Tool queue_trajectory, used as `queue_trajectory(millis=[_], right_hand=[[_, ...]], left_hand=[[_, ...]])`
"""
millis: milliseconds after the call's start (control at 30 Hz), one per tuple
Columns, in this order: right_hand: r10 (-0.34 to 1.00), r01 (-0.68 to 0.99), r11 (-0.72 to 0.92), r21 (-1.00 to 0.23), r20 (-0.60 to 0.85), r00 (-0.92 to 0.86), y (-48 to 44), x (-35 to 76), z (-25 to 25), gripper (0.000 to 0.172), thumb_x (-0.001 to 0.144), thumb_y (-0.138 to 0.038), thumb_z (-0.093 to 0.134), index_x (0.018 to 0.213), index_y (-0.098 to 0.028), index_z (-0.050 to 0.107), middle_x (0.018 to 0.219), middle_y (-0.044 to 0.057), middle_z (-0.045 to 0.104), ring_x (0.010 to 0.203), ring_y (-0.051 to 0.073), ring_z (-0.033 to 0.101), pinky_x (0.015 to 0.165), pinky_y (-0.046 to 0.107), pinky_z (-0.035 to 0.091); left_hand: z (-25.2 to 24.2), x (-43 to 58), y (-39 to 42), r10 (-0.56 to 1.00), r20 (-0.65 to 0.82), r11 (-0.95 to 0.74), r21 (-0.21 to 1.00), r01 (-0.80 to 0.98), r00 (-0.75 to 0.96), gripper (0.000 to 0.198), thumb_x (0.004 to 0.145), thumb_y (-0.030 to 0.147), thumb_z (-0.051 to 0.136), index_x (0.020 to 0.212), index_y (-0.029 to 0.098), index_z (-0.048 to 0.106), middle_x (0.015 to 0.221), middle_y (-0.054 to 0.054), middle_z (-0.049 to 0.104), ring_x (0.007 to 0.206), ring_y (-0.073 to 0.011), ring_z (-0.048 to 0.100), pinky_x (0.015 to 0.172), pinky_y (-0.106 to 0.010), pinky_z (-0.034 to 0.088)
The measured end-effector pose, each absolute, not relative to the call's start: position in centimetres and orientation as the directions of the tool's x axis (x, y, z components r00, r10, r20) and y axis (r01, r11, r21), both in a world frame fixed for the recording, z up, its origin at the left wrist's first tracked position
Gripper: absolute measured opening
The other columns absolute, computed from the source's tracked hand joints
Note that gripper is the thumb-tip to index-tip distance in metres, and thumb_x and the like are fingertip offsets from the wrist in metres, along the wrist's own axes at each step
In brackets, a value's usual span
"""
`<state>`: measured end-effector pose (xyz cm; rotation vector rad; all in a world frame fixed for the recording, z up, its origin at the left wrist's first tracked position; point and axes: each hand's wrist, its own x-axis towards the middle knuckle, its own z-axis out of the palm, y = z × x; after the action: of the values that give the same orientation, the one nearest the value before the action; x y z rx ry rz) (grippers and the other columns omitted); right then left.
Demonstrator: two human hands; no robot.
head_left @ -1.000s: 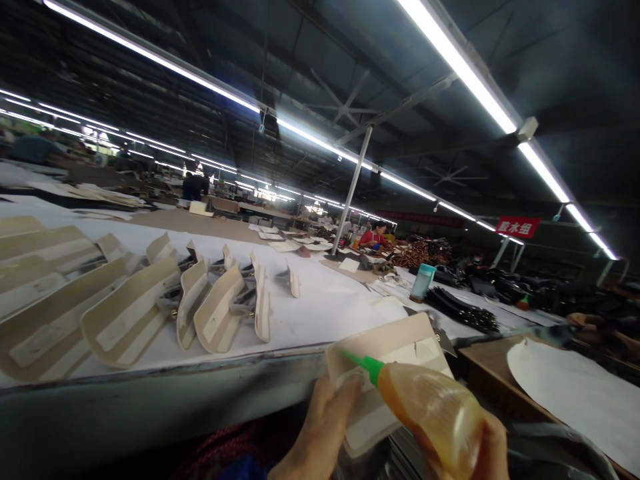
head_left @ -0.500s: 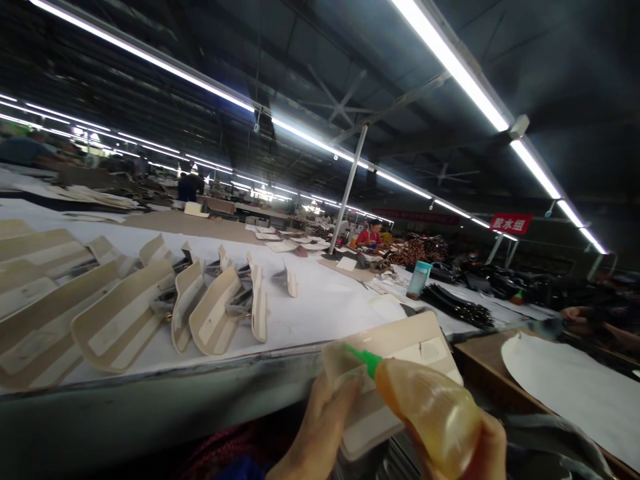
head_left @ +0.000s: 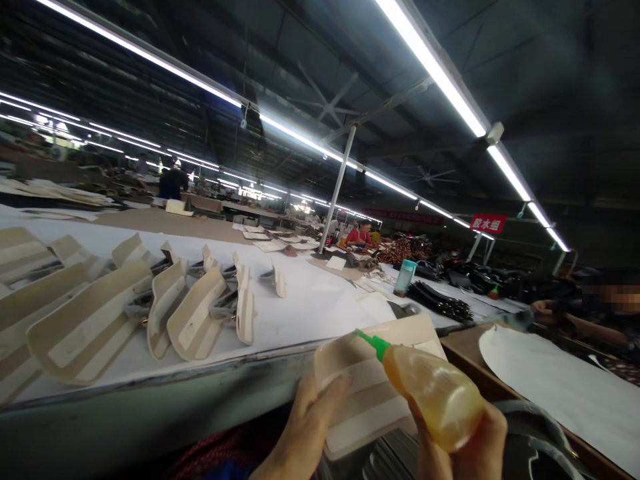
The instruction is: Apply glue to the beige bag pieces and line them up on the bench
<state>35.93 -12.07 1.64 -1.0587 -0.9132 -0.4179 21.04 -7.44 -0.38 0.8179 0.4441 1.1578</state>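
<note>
My left hand (head_left: 305,430) grips the lower left edge of a cream, flat shaped panel (head_left: 365,393) with pale strips on it, thumb pressed on its face. A squeeze bottle (head_left: 433,393) of amber glue sits in my right hand (head_left: 467,450), fingers wrapped round its base. Its green nozzle (head_left: 373,342) points up and left, over the panel's upper part. Both hands are low at the frame's bottom, in front of the long table's edge (head_left: 200,380).
Several similar cream panels (head_left: 195,317) stand clipped in a row on the white table. A teal cup (head_left: 404,277) stands farther right. A brown board with a white sheet (head_left: 560,387) lies at right, where another person's arm (head_left: 575,323) reaches. Other workers sit far back.
The view has swung slightly right. The bottle's nozzle has moved rightward along the panel's top, and the panel has tilted a little more toward me.
</note>
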Motion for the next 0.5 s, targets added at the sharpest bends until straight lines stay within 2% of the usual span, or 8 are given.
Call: queue_trajectory(millis=[133,267,333,500], right_hand=[[0.064,0.662,0.454,-0.597,0.763,0.644,-12.1,35.8,2.4,0.049,0.065,-0.042,0.083,0.1,-0.024,0.053,0.095,0.002,0.057,0.08,0.018,0.055,0.072,0.031,0.049],[0.16,0.613,0.473,-0.633,0.745,0.647,-13.0,33.8,2.2,0.036,0.07,-0.041,0.078,0.094,-0.024,0.059,0.086,0.001,0.053,0.075,0.018,0.053,0.073,0.033,0.051],[0.161,0.615,0.477,-0.628,0.75,0.641,-13.2,33.6,2.2,0.033,0.072,-0.043,0.075,0.094,-0.023,0.06,0.085,0.001,0.052,0.074,0.017,0.051,0.074,0.033,0.051],[0.037,0.69,0.396,-0.606,0.761,0.648,-12.1,36.9,3.8,0.047,0.059,-0.038,0.085,0.089,-0.021,0.053,0.081,-0.001,0.052,0.069,0.016,0.05,0.062,0.03,0.044]], left_hand=[[-0.4,21.2,-7.4,0.94,0.094,0.143,0.763,-0.631,0.327,0.059,0.078,0.039,0.075,0.131,0.018,0.06,0.108,-0.01,0.076,0.105,-0.0317,0.066,0.091,-0.041,0.052],[-0.2,21.3,-7.2,0.916,0.155,0.146,0.728,-0.67,0.369,0.052,0.078,0.038,0.075,0.125,0.017,0.065,0.102,-0.01,0.078,0.103,-0.032,0.068,0.084,-0.039,0.054],[-0.2,21.1,-7.1,0.923,0.154,0.14,0.721,-0.679,0.354,0.047,0.079,0.037,0.075,0.121,0.018,0.067,0.102,-0.009,0.078,0.101,-0.0307,0.069,0.082,-0.037,0.055],[0.1,20.6,-7.1,0.952,0.078,0.141,0.746,-0.651,0.295,0.049,0.075,0.038,0.078,0.119,0.017,0.068,0.102,-0.008,0.078,0.096,-0.029,0.07,0.077,-0.035,0.055]])
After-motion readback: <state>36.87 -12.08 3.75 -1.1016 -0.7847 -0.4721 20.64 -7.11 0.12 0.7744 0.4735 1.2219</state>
